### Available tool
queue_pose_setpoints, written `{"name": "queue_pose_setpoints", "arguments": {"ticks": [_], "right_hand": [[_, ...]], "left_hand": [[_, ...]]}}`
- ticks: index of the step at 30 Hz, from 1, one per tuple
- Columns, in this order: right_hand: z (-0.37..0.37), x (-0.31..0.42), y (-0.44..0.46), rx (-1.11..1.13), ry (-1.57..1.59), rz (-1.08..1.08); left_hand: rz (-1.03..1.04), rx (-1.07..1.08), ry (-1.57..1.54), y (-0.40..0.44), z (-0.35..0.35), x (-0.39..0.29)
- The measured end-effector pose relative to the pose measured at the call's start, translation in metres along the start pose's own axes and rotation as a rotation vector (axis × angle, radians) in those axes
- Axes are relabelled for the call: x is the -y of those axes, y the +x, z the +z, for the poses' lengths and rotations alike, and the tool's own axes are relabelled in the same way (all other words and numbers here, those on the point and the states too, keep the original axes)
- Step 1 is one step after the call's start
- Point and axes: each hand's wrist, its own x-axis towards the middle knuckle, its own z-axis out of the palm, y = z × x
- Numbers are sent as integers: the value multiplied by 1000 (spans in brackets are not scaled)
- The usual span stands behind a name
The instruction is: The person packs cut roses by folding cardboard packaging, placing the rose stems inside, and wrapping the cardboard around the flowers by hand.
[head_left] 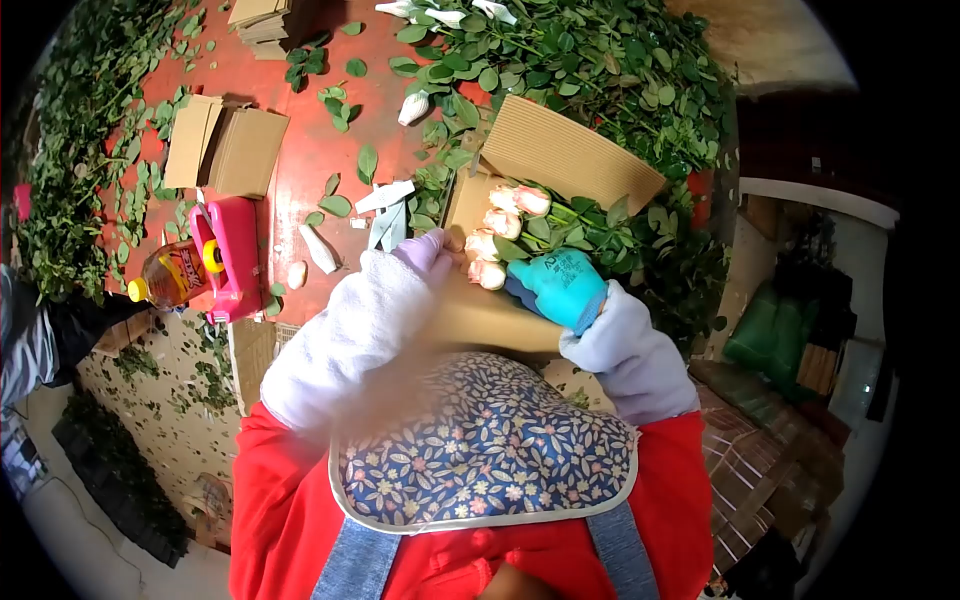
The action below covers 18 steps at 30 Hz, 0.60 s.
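Observation:
Several pale pink roses (503, 222) lie with their heads to the left and leafy stems to the right on a piece of corrugated cardboard (570, 155), whose back flap stands up behind them. My left hand (428, 252), in a lilac glove, has its fingers pressed together at the cardboard's left edge, close to the rose heads. In a teal glove, my right hand (562, 288) curls over the cardboard's front part, just below the stems; some of its fingers are hidden. A blurred patch covers part of my left forearm.
Leafy stems (600, 60) heap at the back right, more (60, 170) along the left. Folded cardboard (228, 145), a pink tape dispenser (237, 258) and a yellow-capped bottle (172, 275) stand left on the red table (310, 180). White net-wrapped buds (413, 108) and grey-white strips (388, 218) lie about.

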Motion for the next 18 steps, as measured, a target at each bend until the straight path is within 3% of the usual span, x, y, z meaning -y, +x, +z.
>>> {"name": "queue_pose_setpoints", "arguments": {"ticks": [6, 9, 18], "right_hand": [[2, 18, 2, 7, -305, 251], [-4, 18, 7, 200, -350, 320], [-10, 14, 16, 128, -144, 21]], "left_hand": [[-27, 23, 14, 4, -2, 1], [-45, 23, 20, 6, -2, -1], [-13, 4, 94, 6, -6, -3]]}}
